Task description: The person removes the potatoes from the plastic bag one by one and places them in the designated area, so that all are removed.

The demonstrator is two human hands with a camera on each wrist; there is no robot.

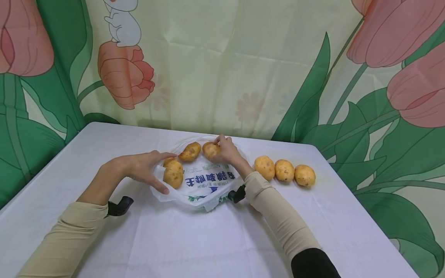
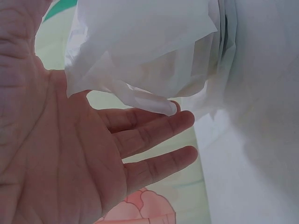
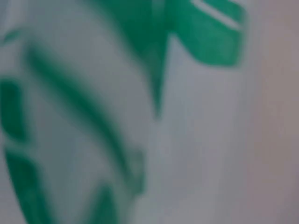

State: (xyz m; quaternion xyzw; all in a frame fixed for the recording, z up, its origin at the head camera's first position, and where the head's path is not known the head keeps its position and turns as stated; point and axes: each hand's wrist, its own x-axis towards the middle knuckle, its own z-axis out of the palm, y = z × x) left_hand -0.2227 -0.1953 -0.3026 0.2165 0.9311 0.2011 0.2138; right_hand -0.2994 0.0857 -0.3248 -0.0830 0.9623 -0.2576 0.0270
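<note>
A white plastic bag (image 1: 208, 181) printed in blue and green lies spread on the table. Two potatoes are inside it, one potato (image 1: 173, 173) at the left and another potato (image 1: 190, 151) at the back. My right hand (image 1: 227, 151) grips a third potato (image 1: 210, 150) over the bag's back right part. At the left rim, my left hand (image 1: 140, 168) is spread with thumb and fingers apart. In the left wrist view its fingers (image 2: 154, 135) look nearly straight beside the bag's white edge (image 2: 145, 51). The right wrist view holds only blurred bag plastic (image 3: 196, 140) with green print.
Right of the bag, three potatoes stand in a row: a near one (image 1: 264, 168), a middle one (image 1: 284, 170) and an outer one (image 1: 304, 175). A white cloth (image 1: 194, 247) covers the table. Behind it hangs a tulip-printed curtain (image 1: 215, 77).
</note>
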